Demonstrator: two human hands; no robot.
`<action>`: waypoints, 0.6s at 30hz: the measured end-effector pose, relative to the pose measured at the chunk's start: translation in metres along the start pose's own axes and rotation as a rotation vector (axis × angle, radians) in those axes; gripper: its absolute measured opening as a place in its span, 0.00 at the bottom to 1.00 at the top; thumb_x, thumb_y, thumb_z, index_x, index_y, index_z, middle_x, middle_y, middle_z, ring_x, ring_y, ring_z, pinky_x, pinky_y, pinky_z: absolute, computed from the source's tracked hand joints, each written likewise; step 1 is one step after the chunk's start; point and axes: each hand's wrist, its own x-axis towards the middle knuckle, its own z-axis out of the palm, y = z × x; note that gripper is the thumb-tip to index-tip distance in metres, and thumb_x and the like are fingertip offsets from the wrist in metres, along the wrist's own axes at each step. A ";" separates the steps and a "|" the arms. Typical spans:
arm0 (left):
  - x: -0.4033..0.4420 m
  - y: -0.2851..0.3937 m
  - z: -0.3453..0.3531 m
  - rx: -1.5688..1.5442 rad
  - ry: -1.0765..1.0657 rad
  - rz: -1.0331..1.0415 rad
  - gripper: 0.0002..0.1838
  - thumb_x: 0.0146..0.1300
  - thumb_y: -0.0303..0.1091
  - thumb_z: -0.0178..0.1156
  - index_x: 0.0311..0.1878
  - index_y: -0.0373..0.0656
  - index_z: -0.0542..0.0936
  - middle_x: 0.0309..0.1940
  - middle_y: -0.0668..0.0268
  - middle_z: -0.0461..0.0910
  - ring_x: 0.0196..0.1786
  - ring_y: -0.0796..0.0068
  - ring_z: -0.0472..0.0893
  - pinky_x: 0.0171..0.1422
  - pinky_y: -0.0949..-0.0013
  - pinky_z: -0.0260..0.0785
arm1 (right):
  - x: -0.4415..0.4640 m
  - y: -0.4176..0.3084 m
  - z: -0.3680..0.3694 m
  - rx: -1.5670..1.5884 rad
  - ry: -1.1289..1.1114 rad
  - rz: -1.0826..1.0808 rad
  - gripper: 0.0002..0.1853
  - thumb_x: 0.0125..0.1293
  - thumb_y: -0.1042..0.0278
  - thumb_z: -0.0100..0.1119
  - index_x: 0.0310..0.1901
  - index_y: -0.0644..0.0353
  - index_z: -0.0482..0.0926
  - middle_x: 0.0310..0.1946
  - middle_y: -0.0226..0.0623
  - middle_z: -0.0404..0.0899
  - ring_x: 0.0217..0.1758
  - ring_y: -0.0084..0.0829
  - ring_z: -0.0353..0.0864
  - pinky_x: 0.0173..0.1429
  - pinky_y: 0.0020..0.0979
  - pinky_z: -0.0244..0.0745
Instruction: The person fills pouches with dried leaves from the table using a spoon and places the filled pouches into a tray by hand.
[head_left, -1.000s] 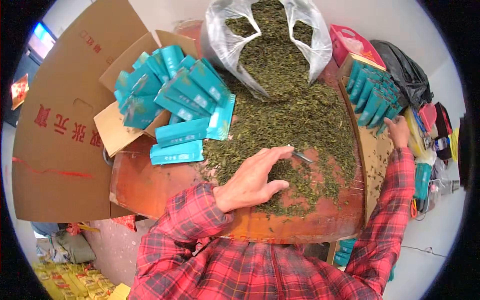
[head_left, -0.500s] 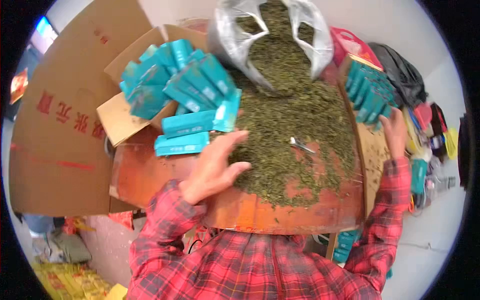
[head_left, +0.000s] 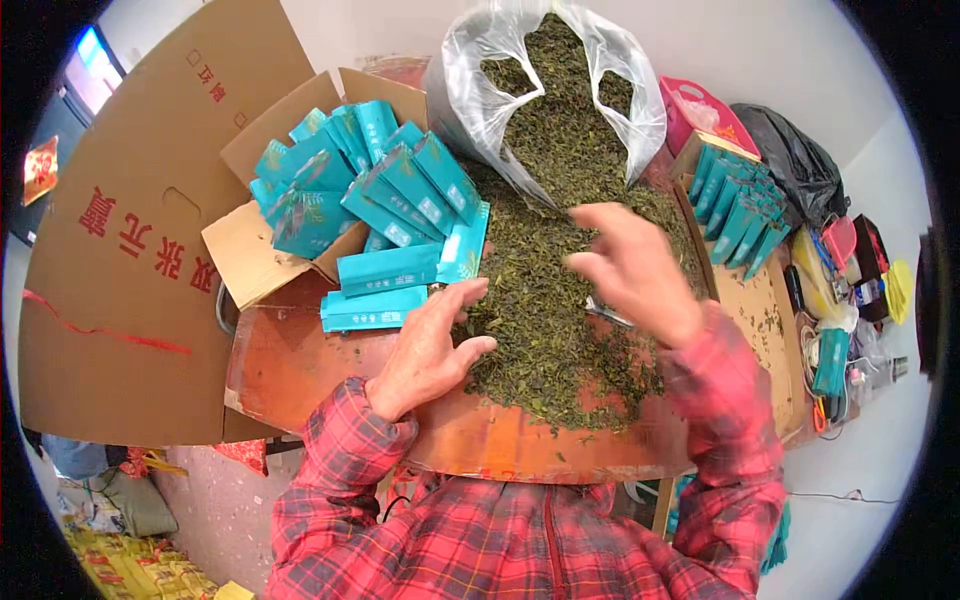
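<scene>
Loose dried green leaves (head_left: 540, 330), which look like tea, lie spread over the reddish wooden table (head_left: 500, 445). My left hand (head_left: 430, 345) rests at the left edge of the leaves, thumb and fingers apart, nothing in it. Just beyond its fingertips lie flat teal packets (head_left: 390, 268). Slightly blurred, my right hand (head_left: 640, 275) hovers over the leaves with thumb and fingers apart, holding nothing visible. Beneath it a small shiny metal tool (head_left: 607, 312) lies on the leaves, partly covered. A clear plastic bag (head_left: 480, 60) full of leaves stands open at the back.
An open carton (head_left: 245, 245) heaped with teal packets stands back left, beside a large cardboard sheet (head_left: 120, 330). On the right, a shallow cardboard box (head_left: 745, 335) holds a row of upright teal packets (head_left: 740, 205). A pink basket (head_left: 690, 110) and black bag (head_left: 795, 155) sit behind it.
My right hand has left the packets in the right-hand box and swung left over the leaves. The left hand has stayed almost in place.
</scene>
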 end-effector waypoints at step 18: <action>0.000 -0.002 -0.001 -0.114 -0.052 0.007 0.38 0.65 0.29 0.75 0.78 0.37 0.72 0.70 0.48 0.81 0.71 0.49 0.83 0.70 0.53 0.81 | 0.137 -0.003 0.136 -0.005 -0.105 0.142 0.42 0.63 0.66 0.78 0.74 0.74 0.69 0.68 0.65 0.78 0.73 0.63 0.77 0.77 0.52 0.73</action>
